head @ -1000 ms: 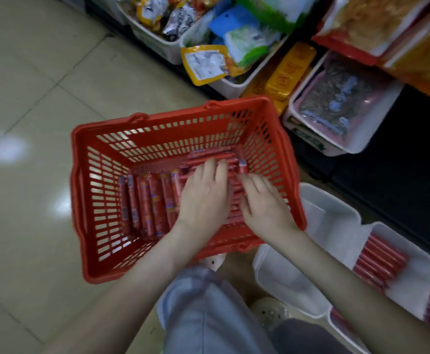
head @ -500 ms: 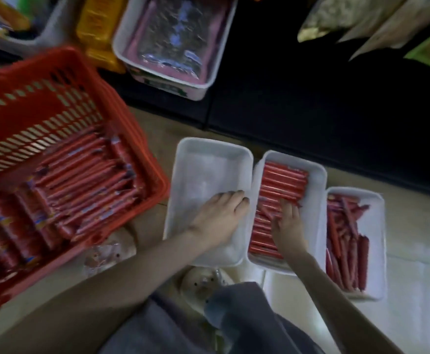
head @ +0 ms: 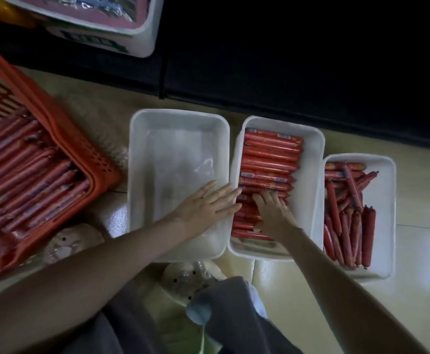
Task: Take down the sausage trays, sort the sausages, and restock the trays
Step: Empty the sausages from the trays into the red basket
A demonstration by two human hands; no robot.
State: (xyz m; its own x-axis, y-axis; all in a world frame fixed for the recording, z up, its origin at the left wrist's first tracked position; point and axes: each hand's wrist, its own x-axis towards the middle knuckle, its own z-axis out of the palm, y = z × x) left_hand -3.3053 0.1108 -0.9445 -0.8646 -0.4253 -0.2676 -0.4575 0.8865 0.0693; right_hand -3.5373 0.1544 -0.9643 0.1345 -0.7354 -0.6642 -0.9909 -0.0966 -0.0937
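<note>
The floor (head: 298, 290) is doing the job of a tabletop here, with everything spread out on the tiles in front of the crouching person. Biggest thing down there is the red basket (head: 63, 134) on the left, which is lying tilted and holding a big load of basket sausages (head: 25, 169) in rough rows.

Next to it three white trays are sitting side by side. The empty tray (head: 173, 149) is nearest the basket with nothing in it. The middle tray (head: 310, 175) is touching its side and carrying the stacked sausages (head: 270, 154), laid crosswise and pretty tidy. The right tray (head: 384, 213) is just beside that one, and the jumbled sausages (head: 349, 213) in it are pointing every which way.

Both hands are working close together at the middle tray. The left hand (head: 203, 205) is reaching across the empty tray with straight fingers, tips touching the rim where the two trays meet, gripping nothing. The right hand (head: 275, 215) is lying on top of the stacked sausages with its fingers spread and pressing down; no clear grip showing there either.

So this looks like the sorting/restocking step: squaring up the stack in the middle tray. The next move is probably going to need a proper grab, either of a bunch from that stack or of more from the basket for the empty tray, keeping them all lying the same way. The right tray is obviously waiting for a tidy-up too.
</note>
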